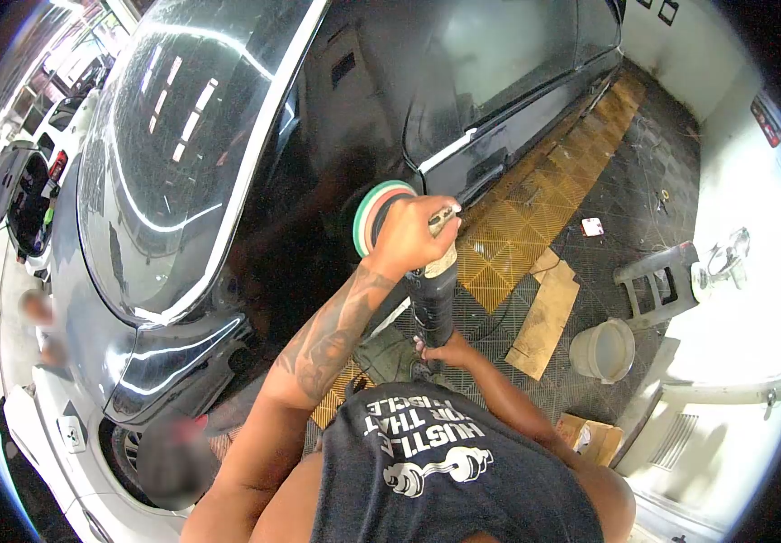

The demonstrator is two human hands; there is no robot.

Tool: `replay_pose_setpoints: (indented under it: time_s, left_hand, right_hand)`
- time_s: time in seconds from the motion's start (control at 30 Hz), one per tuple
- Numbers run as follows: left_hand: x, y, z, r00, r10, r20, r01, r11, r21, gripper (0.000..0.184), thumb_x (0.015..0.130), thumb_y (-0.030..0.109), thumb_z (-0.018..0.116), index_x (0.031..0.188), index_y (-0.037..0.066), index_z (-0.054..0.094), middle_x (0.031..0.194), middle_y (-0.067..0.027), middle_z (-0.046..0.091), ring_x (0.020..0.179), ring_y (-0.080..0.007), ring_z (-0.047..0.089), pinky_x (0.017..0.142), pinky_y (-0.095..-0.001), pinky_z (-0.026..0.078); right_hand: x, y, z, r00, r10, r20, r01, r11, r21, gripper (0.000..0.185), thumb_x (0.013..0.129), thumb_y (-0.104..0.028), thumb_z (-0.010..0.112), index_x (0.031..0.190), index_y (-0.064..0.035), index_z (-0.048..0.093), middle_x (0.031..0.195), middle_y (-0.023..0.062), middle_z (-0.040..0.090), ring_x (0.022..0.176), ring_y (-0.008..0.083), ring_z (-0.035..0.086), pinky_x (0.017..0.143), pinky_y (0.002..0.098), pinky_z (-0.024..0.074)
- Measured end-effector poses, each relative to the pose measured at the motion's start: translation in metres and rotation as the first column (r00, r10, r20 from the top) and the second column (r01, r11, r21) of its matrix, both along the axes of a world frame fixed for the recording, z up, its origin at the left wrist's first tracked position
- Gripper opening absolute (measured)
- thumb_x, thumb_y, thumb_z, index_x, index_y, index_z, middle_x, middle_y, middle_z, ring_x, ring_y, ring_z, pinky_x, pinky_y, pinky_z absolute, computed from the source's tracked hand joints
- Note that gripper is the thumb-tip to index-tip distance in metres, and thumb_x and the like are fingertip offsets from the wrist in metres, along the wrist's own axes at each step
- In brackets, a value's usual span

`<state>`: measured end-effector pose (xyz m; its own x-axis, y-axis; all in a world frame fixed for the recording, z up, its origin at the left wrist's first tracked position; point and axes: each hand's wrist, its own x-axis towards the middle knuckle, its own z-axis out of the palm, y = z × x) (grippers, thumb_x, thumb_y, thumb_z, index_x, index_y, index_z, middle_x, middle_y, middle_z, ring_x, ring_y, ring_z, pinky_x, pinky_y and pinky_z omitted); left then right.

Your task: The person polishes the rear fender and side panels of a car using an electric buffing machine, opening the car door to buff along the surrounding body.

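A black polisher (433, 303) with a round green, white and orange pad (362, 220) is held against the glossy black side panel of a car (318, 136). My left hand (413, 233), at the end of the tattooed arm, is closed over the polisher's head, just behind the pad. Lower down, my right hand (443, 350) grips the rear end of the polisher's body, its fingers partly hidden. White tape (244, 185) runs along the edge of the car's large glass.
A grey step stool (657, 281), a bucket (602, 351), flattened cardboard (544, 321) and a cardboard box (590, 439) are on the right. A dark cable lies on the tiled floor. A blurred person (173, 462) is low at the left, near a white car (56, 452).
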<state>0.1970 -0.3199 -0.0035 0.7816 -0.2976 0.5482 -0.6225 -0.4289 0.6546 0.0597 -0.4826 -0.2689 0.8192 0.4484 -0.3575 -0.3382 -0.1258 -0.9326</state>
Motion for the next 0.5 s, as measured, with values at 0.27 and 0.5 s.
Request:
replay_pose_setpoints:
  time_s: [0.27, 0.5]
  left_hand:
    - [-0.079, 0.06, -0.007, 0.997, 0.077, -0.029, -0.076, 0.996, 0.034, 0.024, 0.081, 0.011, 0.07, 0.103, 0.003, 0.071, 0.096, -0.0155, 0.072, 0.089, -0.0301, 0.071, 0.083, -0.0367, 0.054]
    - [-0.119, 0.082, -0.023, 0.994, 0.102, -0.031, -0.102, 0.995, 0.011, 0.035, 0.078, 0.007, 0.073, 0.111, -0.003, 0.067, 0.116, -0.019, 0.069, 0.108, -0.0327, 0.066, 0.097, -0.0396, 0.049]
  right_hand:
    - [-0.039, 0.033, -0.034, 0.992, 0.113, 0.063, -0.097, 0.971, -0.219, 0.072, 0.059, -0.029, 0.088, 0.122, -0.0051, 0.063, 0.123, 0.0148, 0.066, 0.117, 0.0282, 0.061, 0.103, 0.0412, 0.0461]
    - [-0.083, 0.069, -0.115, 0.996, 0.056, 0.065, -0.041, 0.974, -0.221, 0.088, 0.06, -0.037, 0.088, 0.134, -0.0047, 0.054, 0.132, 0.0176, 0.059, 0.125, 0.0313, 0.056, 0.108, 0.0422, 0.0425]
